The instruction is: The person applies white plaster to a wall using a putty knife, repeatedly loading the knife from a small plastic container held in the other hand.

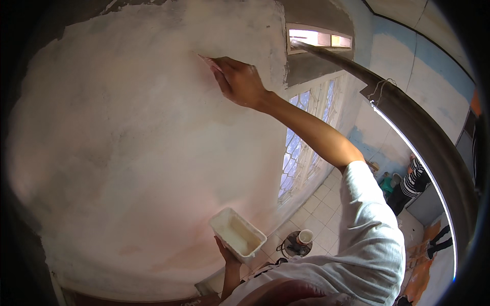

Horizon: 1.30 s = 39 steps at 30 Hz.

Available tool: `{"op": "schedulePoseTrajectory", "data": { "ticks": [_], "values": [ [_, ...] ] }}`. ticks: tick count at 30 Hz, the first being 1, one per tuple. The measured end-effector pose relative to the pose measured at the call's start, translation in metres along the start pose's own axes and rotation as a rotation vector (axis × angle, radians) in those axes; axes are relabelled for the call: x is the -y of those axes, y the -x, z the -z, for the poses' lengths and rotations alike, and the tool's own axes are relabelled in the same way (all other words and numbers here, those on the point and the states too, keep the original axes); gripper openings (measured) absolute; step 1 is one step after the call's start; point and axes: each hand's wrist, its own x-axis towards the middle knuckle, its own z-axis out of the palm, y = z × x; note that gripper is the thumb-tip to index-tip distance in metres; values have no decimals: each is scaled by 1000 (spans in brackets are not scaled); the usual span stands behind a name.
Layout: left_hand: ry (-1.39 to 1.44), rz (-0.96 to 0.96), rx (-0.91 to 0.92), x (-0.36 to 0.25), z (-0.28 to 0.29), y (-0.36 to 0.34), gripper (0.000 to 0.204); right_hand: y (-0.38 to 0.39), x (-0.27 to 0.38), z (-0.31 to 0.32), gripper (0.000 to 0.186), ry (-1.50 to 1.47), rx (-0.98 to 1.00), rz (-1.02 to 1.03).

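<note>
the right hand (240, 81) is pinching a putty blade (208, 61) against the wall (127, 153), upper centre; the left hand (227, 255) is gripping the tray (236, 234), lower centre.

At upper centre of the frame the right hand (241, 81) presses a thin scraper blade (209, 61) flat against the white plastered wall (127, 153). Low in the middle the left hand (226, 255) cradles a rectangular white tub (237, 234) from below, beside a barred window (306, 132)
</note>
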Motion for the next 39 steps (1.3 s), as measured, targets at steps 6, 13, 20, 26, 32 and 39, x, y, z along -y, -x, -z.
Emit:
{"op": "schedulePoseTrajectory", "data": {
  "ticks": [6,13,20,26,32,39],
  "values": [
    [-70,-61,-63,3,-26,5,73,-76,-153,62,22,480,-300,-325],
    [-36,-94,-61,-2,-24,10,72,-48,-62,-40,33,439,-190,48],
    [15,-46,-15,-4,-29,3,72,51,56,-17,40,25,143,345],
    [27,-45,-35,-2,-30,17,71,-23,-122,51,28,350,-323,-399],
    [-65,-51,-21,1,-19,14,72,-58,-191,39,20,609,-1,-433],
    [46,13,-63,-8,-29,16,71,-23,-15,-6,35,171,-54,63]
  ]
}}
